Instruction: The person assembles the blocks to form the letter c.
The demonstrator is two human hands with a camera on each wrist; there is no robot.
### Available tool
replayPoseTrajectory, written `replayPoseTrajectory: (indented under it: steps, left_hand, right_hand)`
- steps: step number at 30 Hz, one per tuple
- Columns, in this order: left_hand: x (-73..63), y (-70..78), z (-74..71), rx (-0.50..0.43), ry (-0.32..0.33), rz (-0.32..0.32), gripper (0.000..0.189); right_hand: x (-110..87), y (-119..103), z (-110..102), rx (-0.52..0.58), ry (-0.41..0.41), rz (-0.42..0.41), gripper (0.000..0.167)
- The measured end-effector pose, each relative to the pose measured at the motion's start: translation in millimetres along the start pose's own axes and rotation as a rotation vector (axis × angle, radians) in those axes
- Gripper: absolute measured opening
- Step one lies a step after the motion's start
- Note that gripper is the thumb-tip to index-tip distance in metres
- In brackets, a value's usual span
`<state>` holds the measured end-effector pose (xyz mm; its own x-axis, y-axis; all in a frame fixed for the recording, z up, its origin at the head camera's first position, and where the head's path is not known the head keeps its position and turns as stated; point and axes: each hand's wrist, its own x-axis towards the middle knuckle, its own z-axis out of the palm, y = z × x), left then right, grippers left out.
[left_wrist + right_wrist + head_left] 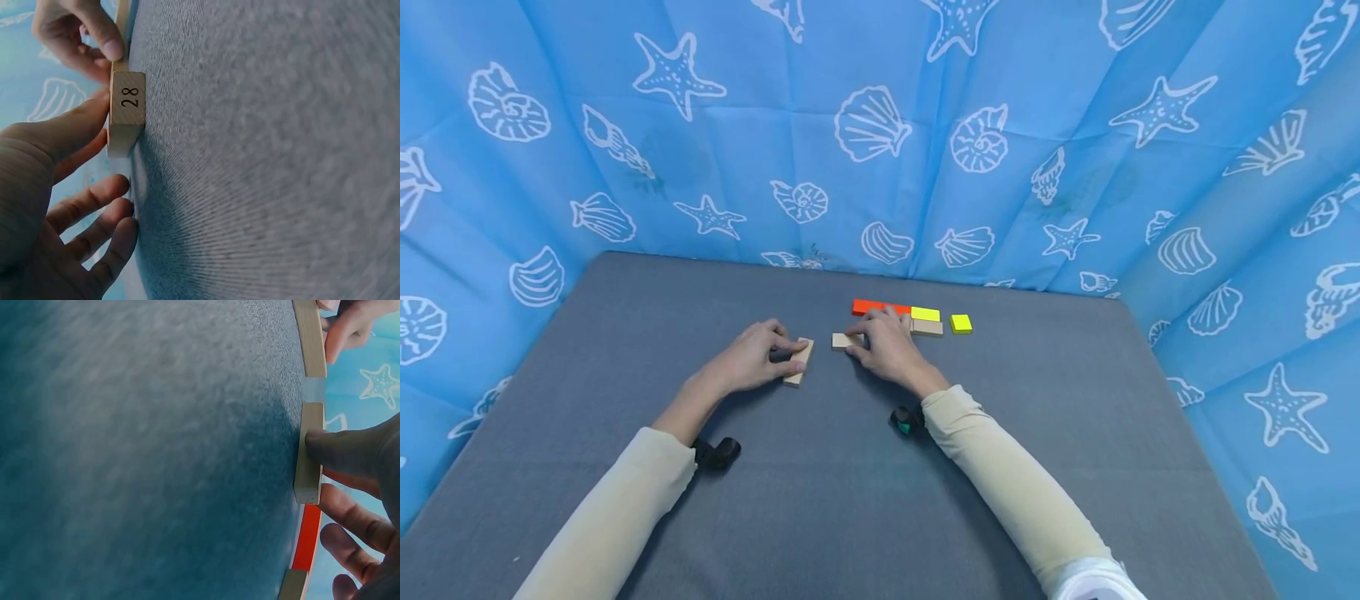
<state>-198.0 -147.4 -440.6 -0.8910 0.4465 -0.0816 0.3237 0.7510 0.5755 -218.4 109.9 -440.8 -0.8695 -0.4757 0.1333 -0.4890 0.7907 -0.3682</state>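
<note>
My left hand [752, 358] pinches a plain wooden block [793, 375] between thumb and fingers. This block lies on the table at a slant, and its near end [128, 100] bears the number 28 in the left wrist view. My right hand [887, 346] holds a second wooden block [839, 342], which lies crosswise a short gap to the right of the first. In the right wrist view, the thumb presses the side of that second block [309, 469], with the other fingers partly hidden behind it.
Behind my right hand runs a red strip of block [868, 307], meeting a yellow block [926, 314]. A wooden block [928, 328] lies along the yellow one's front. Farther right sits a small yellow block [961, 323]. A blue shell-print curtain [872, 217] hangs behind the grey table [820, 517].
</note>
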Motion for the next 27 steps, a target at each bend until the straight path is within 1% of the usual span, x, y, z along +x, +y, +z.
replayPoseTrajectory:
  steps: [5, 10, 13, 18, 27]
  left_hand:
    - [-3.0, 2.8, 1.7, 0.013, 0.034, -0.012, 0.051]
    - [-3.2, 1.6, 3.8, 0.022, 0.045, -0.017, 0.051]
    - [-4.0, 0.7, 4.6, 0.023, 0.044, -0.022, 0.051]
    - [-7.1, -0.9, 4.9, 0.023, 0.036, -0.005, 0.049]
    - [-11.3, -1.0, 2.6, 0.021, 0.017, 0.018, 0.049]
  right_hand:
    - [4.2, -2.8, 1.9, 0.031, -0.013, -0.006, 0.025]
    - [7.0, -4.2, 3.3, 0.067, -0.028, -0.002, 0.026]
    - [8.3, -4.8, 4.3, 0.079, -0.038, 0.004, 0.027]
    - [10.0, -6.4, 5.9, 0.078, -0.054, 0.014, 0.028]
    - [15.1, -10.7, 6.9, 0.088, -0.062, -0.003, 0.027]
